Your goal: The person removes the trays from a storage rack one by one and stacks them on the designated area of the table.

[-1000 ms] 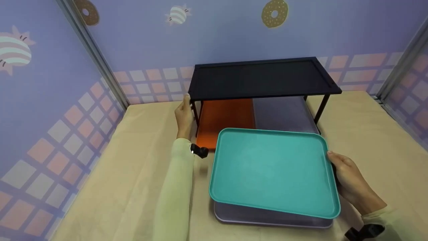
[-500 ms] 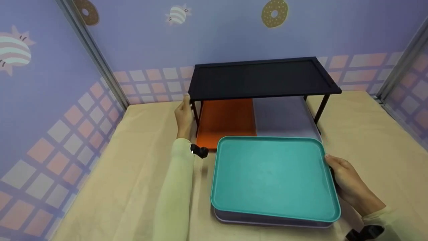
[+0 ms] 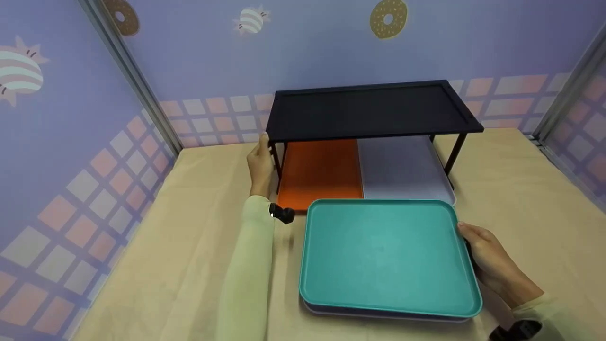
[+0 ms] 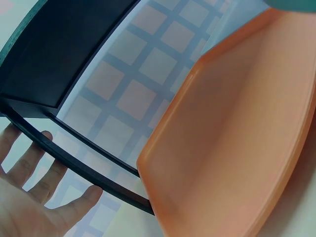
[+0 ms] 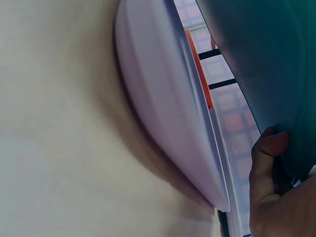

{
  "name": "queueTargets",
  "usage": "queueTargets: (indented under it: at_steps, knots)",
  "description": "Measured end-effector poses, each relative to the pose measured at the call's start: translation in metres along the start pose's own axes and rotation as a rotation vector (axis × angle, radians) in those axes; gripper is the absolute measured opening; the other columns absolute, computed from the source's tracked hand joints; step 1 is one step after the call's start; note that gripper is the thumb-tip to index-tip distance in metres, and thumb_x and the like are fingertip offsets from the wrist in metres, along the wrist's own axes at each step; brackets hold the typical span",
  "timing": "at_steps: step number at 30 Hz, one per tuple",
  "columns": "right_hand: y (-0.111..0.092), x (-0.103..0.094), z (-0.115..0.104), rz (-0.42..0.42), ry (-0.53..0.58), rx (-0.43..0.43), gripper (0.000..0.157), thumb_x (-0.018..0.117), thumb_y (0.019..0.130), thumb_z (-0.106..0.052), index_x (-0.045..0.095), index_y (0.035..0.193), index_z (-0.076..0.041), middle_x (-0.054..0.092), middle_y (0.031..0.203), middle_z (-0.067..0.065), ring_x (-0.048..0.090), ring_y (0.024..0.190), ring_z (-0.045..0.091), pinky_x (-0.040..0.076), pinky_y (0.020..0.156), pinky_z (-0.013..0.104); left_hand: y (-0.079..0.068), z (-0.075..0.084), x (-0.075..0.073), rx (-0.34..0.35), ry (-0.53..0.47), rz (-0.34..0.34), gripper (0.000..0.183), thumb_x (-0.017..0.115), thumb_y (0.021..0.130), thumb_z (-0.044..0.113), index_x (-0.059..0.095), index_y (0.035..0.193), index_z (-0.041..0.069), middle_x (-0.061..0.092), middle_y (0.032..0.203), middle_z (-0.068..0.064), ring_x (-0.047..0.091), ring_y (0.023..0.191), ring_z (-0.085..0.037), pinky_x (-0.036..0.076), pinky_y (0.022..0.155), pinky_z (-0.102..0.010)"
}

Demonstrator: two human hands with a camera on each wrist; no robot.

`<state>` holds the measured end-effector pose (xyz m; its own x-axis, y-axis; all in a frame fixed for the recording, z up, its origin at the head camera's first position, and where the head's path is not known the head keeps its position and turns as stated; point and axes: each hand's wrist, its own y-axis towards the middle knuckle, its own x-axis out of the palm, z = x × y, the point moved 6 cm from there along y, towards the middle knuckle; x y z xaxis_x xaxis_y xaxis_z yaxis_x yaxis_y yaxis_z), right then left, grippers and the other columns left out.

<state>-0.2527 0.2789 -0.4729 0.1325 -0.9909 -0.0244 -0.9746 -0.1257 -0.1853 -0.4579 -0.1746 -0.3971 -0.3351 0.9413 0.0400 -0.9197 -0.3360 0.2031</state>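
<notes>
My right hand (image 3: 494, 260) grips the right rim of a teal rectangular tray (image 3: 388, 255), thumb on the rim and fingers beneath. Below it a lilac tray (image 5: 163, 98) rests on the cloth; in the right wrist view a gap shows between the two. My left hand (image 3: 261, 163) is at the near left corner of a black rack (image 3: 374, 111). In the left wrist view its extended fingers (image 4: 54, 173) touch the rack's leg (image 4: 79, 170). Beneath the rack top lie an orange tray (image 3: 322, 177) and another lilac tray (image 3: 402, 168), side by side.
Cream cloth (image 3: 203, 237) covers the table. A patterned wall (image 3: 312, 47) stands close behind the rack, with another wall (image 3: 71, 118) on the left and a metal post (image 3: 573, 80) at the right corner.
The teal tray has come down and levelled out over the near lilac tray, its far edge shifting toward me. My right hand moved slightly down with it; the left hand stayed at the rack.
</notes>
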Motion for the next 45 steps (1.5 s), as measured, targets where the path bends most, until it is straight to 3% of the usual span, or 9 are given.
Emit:
queueTargets:
  at_steps: [4,11,16,21,25,30,36,40,45]
  knots:
    - [0.000,-0.001,0.003,0.006,-0.034,0.017,0.076,0.033,0.111,-0.049,0.022,0.155,0.012,0.060,0.121,-0.002,0.063,0.106,0.006,0.055,0.090,0.028,0.000,0.001,0.001,0.021,-0.020,-0.001,0.054,0.050,0.107,0.045,0.055,0.076,0.001,0.057,0.149,-0.014,0.056,0.132,-0.031,0.044,0.111,-0.050]
    - [0.000,-0.003,0.007,0.014,-0.047,0.024,0.076,0.031,0.111,-0.047,0.018,0.156,0.014,0.058,0.123,-0.001,0.062,0.106,0.005,0.055,0.089,0.028,0.000,0.001,0.001,0.031,-0.008,0.008,0.053,0.050,0.107,0.045,0.038,0.064,0.017,0.068,0.121,-0.008,0.058,0.101,-0.017,0.048,0.087,-0.035]
    - [0.000,-0.003,0.007,0.010,-0.056,0.026,0.077,0.031,0.111,-0.048,0.018,0.155,0.014,0.057,0.126,0.004,0.062,0.106,0.005,0.056,0.089,0.028,0.000,-0.001,0.000,0.026,-0.007,-0.013,0.055,0.048,0.107,0.047,0.051,0.069,0.007,0.065,0.131,-0.010,0.054,0.101,-0.014,0.040,0.079,-0.029]
    - [0.000,-0.003,0.008,0.011,-0.097,0.039,0.082,0.031,0.110,-0.052,0.016,0.156,0.014,0.045,0.142,0.017,0.060,0.110,0.001,0.054,0.091,0.025,0.000,-0.002,-0.001,0.014,0.013,-0.033,0.054,0.045,0.108,0.049,0.070,0.130,0.006,0.051,0.155,-0.007,0.057,0.125,-0.022,0.046,0.096,-0.032]
    - [0.001,-0.003,0.009,0.016,-0.093,0.052,0.081,0.031,0.110,-0.052,0.020,0.154,0.014,0.052,0.133,0.013,0.062,0.108,0.005,0.055,0.090,0.027,-0.001,-0.002,-0.002,0.009,0.019,-0.018,0.055,0.046,0.107,0.048,0.071,0.128,0.004,0.053,0.153,-0.008,0.055,0.134,-0.020,0.046,0.108,-0.038]
    - [0.002,-0.002,0.011,0.007,-0.089,0.059,0.077,0.031,0.111,-0.050,0.023,0.153,0.014,0.057,0.125,0.007,0.063,0.106,0.008,0.056,0.089,0.029,0.000,-0.002,-0.001,0.015,0.023,0.009,0.052,0.048,0.107,0.048,0.072,0.096,0.003,0.068,0.121,-0.016,0.055,0.079,-0.004,0.049,0.084,-0.029]
    - [0.004,0.000,0.013,-0.014,-0.123,0.081,0.077,0.027,0.112,-0.048,0.016,0.156,0.014,0.041,0.148,0.023,0.056,0.115,0.006,0.052,0.091,0.022,0.000,0.000,0.000,0.024,0.011,0.004,0.053,0.047,0.107,0.047,0.059,0.079,0.004,0.071,0.115,-0.007,0.062,0.104,-0.016,0.049,0.093,-0.034]
    - [0.004,0.001,0.015,-0.029,-0.143,0.108,0.080,0.027,0.111,-0.049,0.009,0.157,0.014,0.021,0.162,0.028,0.048,0.122,0.004,0.047,0.092,0.016,0.000,0.000,0.000,0.025,-0.010,0.015,0.046,0.050,0.107,0.045,0.049,0.071,0.016,0.067,0.098,-0.004,0.058,0.092,-0.016,0.047,0.085,-0.033]
    - [0.003,0.001,0.012,-0.049,-0.177,0.122,0.078,0.026,0.112,-0.048,0.009,0.157,0.014,0.029,0.156,0.030,0.054,0.119,0.010,0.051,0.093,0.025,0.001,0.000,-0.001,0.022,0.012,0.021,0.048,0.050,0.107,0.046,0.058,0.075,0.011,0.059,0.077,0.003,0.048,0.073,-0.007,0.041,0.068,-0.025]
